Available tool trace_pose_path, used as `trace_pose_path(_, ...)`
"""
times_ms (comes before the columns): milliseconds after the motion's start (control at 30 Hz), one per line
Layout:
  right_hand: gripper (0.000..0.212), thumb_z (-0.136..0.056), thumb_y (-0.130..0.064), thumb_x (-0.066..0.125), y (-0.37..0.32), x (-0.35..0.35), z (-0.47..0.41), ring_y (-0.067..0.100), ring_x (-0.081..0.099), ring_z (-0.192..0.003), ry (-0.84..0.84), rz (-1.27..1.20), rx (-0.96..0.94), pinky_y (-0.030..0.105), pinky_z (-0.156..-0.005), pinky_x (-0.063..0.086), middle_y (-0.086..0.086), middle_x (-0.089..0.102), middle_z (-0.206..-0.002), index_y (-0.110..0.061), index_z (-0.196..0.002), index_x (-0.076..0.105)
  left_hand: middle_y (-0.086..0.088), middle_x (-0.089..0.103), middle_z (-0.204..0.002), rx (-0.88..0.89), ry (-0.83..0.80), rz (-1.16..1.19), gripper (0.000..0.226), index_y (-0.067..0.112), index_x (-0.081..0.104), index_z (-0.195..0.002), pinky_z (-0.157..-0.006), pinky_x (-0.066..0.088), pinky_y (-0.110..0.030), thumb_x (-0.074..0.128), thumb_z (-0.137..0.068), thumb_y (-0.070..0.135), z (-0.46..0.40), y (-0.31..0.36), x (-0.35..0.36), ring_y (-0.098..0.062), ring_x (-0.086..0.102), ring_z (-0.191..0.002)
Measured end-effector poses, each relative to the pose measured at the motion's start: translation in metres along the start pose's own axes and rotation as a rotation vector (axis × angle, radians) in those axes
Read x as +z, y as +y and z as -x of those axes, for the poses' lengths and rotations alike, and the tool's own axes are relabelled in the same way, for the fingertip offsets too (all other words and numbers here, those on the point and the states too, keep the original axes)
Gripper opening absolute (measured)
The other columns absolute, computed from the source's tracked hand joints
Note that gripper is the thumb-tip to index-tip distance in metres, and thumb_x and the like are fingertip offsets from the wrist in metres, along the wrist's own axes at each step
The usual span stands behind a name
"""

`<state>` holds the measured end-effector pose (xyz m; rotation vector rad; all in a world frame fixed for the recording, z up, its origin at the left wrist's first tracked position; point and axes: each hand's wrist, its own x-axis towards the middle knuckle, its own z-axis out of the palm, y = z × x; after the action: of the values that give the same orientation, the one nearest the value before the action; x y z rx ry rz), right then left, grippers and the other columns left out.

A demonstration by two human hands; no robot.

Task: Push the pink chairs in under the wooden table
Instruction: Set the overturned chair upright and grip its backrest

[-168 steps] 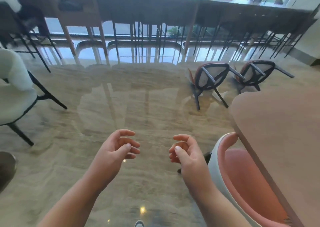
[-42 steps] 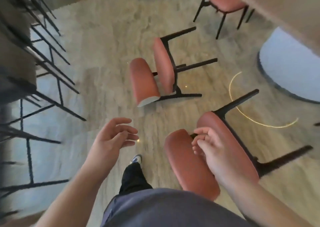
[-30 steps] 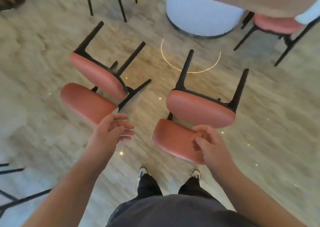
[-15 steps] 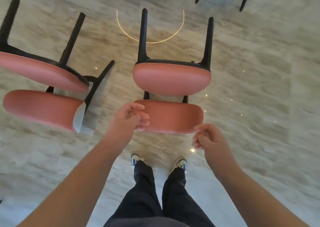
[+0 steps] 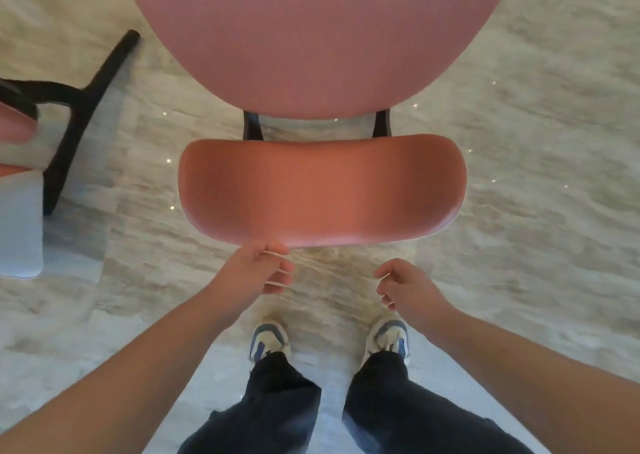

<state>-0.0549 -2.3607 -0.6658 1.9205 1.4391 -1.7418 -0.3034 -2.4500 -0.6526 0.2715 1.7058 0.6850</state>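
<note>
Directly below, smooth curved pink chair (image 5: 320,190) backrest.

Both bare arms reach forward and down from the bottom corners. The left hand (image 5: 254,273) is out in front with its fingers loosely bent and a little spread, and it holds nothing. Its top finger sits right at the edge of the chair back (image 5: 322,190); I cannot tell if it touches. The right hand (image 5: 407,285) is a bit lower and nearer the body. Its fingers curl inward, thumb side up, and it holds nothing too. Below the hands are two legs in dark trousers and two shoes, standing apart.
</note>
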Motion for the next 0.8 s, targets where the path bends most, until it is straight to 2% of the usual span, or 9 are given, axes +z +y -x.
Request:
trace_pose_path(100,0.025,-0.095,0.002,0.044,0.033,0.03,-0.089,0.021,0.058,-0.071,-0.056,0.013,0.048,0.032,-0.066,0.051,0.01,0.063,-0.083,-0.011,-0.105,0.063,-0.003,0.076,-0.077,-0.062,-0.054,-0.032,0.021,0.006,0.063,-0.109,-0.074,0.06,-0.038,0.046,-0.099,-0.001,-0.081,-0.054,0.007,-0.02,0.072,-0.073)
trace_pose_path(167,0.017,-0.097,0.002,0.046,0.048,0.043,-0.138,0.02,0.056,-0.07,-0.098,-0.013,0.095,0.024,-0.059,0.049,0.011,0.06,-0.083,-0.006,-0.102,0.061,-0.008,0.074,-0.086,-0.116,-0.093,-0.065,0.015,0.004,0.062,-0.111,-0.073,0.061,-0.034,0.051,-0.102,0.005,-0.129,-0.084,0.013,-0.018,0.072,-0.075)
trace_pose_path(267,0.012,-0.098,-0.002,0.052,0.071,0.055,-0.197,0.023,0.05,-0.07,-0.181,-0.086,0.144,0.031,-0.065,0.049,0.016,0.047,-0.082,-0.005,-0.087,0.05,-0.013,0.065,-0.105,-0.177,-0.16,-0.155,0.016,0.005,0.06,-0.104,-0.078,0.06,-0.03,0.057,-0.103,0.021,-0.188,-0.118,0.018,-0.021,0.069,-0.092)
trace_pose_path(333,0.011,-0.1,-0.011,0.06,0.084,0.061,-0.226,0.022,0.058,-0.077,-0.152,-0.201,0.177,0.033,-0.072,0.055,0.013,0.054,-0.089,-0.005,-0.093,0.053,-0.013,0.057,-0.108,-0.213,-0.198,-0.113,0.02,0.005,0.055,-0.104,-0.079,0.058,-0.028,0.059,-0.103,0.025,-0.216,-0.134,0.02,-0.025,0.064,-0.099)
trace_pose_path(367,0.014,-0.099,-0.015,0.064,0.092,0.065,-0.237,0.022,0.063,-0.087,-0.116,-0.286,0.192,0.033,-0.075,0.057,0.01,0.06,-0.1,-0.006,-0.106,0.056,-0.014,0.055,-0.109,-0.246,-0.206,-0.052,0.023,0.007,0.055,-0.109,-0.082,0.058,-0.03,0.061,-0.102,0.028,-0.228,-0.141,0.022,-0.026,0.063,-0.101)
trace_pose_path(433,0.036,-0.097,-0.018,0.069,0.108,0.073,-0.258,0.024,0.066,-0.106,-0.048,-0.474,0.202,0.033,-0.08,0.056,0.007,0.062,-0.12,-0.013,-0.128,0.052,-0.015,0.054,-0.111,-0.304,-0.156,0.114,0.029,0.009,0.055,-0.117,-0.086,0.06,-0.037,0.065,-0.099,0.029,-0.248,-0.156,0.027,-0.027,0.064,-0.102)
trace_pose_path(567,0.043,-0.092,-0.021,0.074,0.125,0.078,-0.272,0.024,0.066,-0.11,-0.037,-0.649,0.149,0.033,-0.082,0.055,0.0,0.063,-0.123,-0.031,-0.125,0.049,-0.015,0.059,-0.119,-0.353,-0.042,0.485,0.034,0.005,0.055,-0.119,-0.082,0.063,-0.037,0.067,-0.097,0.027,-0.262,-0.18,0.034,-0.027,0.071,-0.102)
trace_pose_path(700,0.063,-0.087,-0.028,0.076,0.123,0.07,-0.272,0.022,0.064,-0.116,-0.066,-0.784,0.141,0.035,-0.091,0.053,-0.001,0.061,-0.134,-0.03,-0.141,0.043,-0.011,0.06,-0.131,-0.252,0.061,0.553,0.027,0.015,0.058,-0.117,-0.088,0.06,-0.036,0.065,-0.096,0.031,-0.262,-0.185,0.024,-0.025,0.07,-0.106)
trace_pose_path(800,0.069,-0.077,-0.033,0.08,0.122,0.073,-0.277,0.023,0.066,-0.117,-0.092,-0.867,0.148,0.037,-0.094,0.054,0.002,0.064,-0.135,-0.027,-0.139,0.048,-0.01,0.062,-0.134,-0.215,0.023,0.554,0.047,0.019,0.057,-0.128,-0.083,0.061,-0.036,0.073,-0.086,0.037,-0.266,-0.189,0.017,-0.025,0.073,-0.106)
